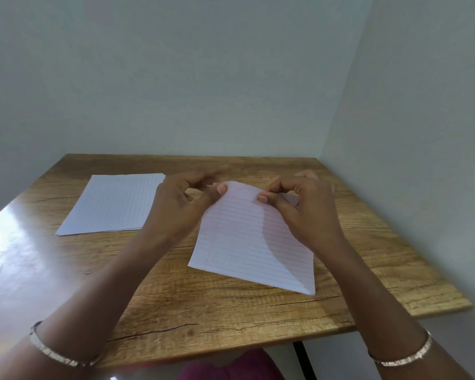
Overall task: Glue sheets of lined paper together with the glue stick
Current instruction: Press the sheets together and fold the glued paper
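Bangled wrists at lower frame; left hand (187, 198) and right hand (299, 204) pinch the top edge of lined sheets (250, 242) at centre. Spare stack (113, 204) upper left. Glue stick unseen; gluing progress unclear.

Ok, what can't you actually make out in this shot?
Head view:
- Glue stick: none visible.
- Far edge of the held lined sheets: covered by the left hand and right hand.
- Sheet count in the stack: edges too fine.
- Left fingers: motion-blurred.
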